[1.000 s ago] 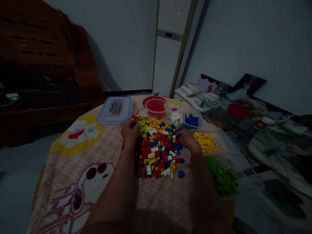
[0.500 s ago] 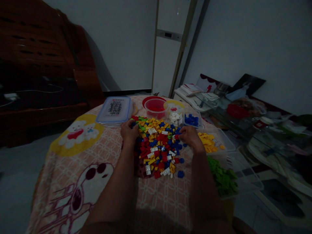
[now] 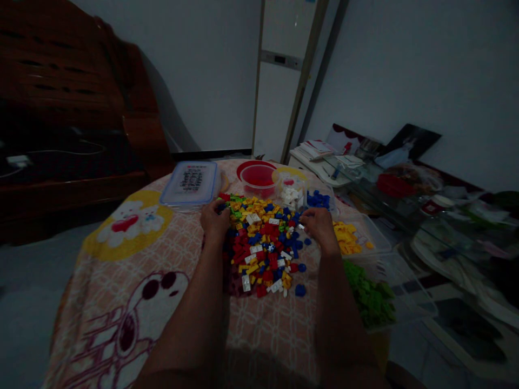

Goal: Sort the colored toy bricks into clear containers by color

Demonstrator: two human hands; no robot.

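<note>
A heap of small red, blue, yellow, white and green bricks [image 3: 263, 243] lies in the middle of a round table with a cartoon-print cloth [image 3: 133, 281]. My left hand [image 3: 214, 220] rests curled on the heap's left edge, its fingers bent down into the bricks. My right hand [image 3: 320, 226] is at the heap's right edge, fingers pinched together over the bricks near the blue ones. What either hand holds is too small and dark to make out.
Behind the heap stand a lidded clear box [image 3: 190, 182], a red bowl [image 3: 259, 178], and tubs of white bricks [image 3: 292, 193] and blue bricks [image 3: 320, 199]. Trays of yellow bricks [image 3: 348, 237] and green bricks [image 3: 371, 300] sit at right. A cluttered glass table [image 3: 425, 216] lies beyond.
My right hand has lifted slightly and drawn up and to the right, away from the heap's centre toward the blue tub. My left hand has stayed in place.
</note>
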